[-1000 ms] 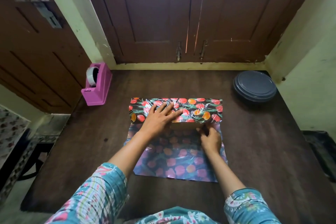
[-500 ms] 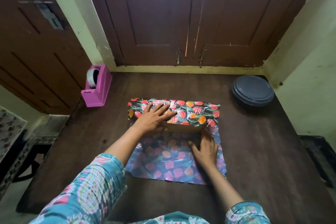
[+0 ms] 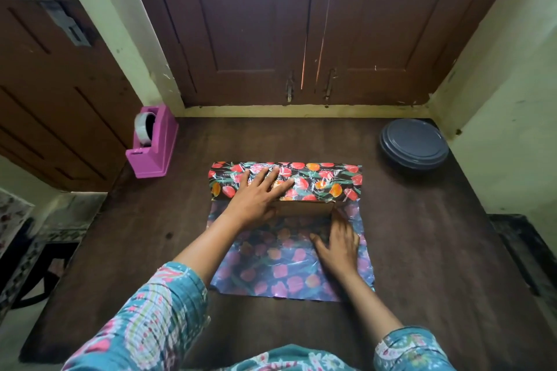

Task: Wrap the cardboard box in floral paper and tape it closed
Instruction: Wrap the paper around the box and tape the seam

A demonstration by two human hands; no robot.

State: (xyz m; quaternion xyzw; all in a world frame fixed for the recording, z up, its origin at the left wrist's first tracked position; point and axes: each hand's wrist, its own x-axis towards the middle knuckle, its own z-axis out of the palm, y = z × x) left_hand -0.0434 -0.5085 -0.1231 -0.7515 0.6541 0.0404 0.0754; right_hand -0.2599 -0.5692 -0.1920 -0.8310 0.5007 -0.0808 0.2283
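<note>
Cardboard box (image 3: pixel 304 209) lies mid-counter (image 3: pixel 428 250) on the floral paper (image 3: pixel 280 268), its long axis left to right and its bare side facing near. Left hand (image 3: pixel 256 199) presses flat with straight fingers, likely pinning the far flap over the top. Right hand (image 3: pixel 339 247), blurred, lies flat on the near sheet, its grip slack and holding nothing.

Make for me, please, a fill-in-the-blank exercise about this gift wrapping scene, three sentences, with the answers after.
1. The left hand presses flat on the floral paper folded over the ____ of the cardboard box.
2. The tape dispenser is ____ in colour.
3. The dark round container sits at the far ____ corner of the table.

Missing words: top; pink; right.
</note>
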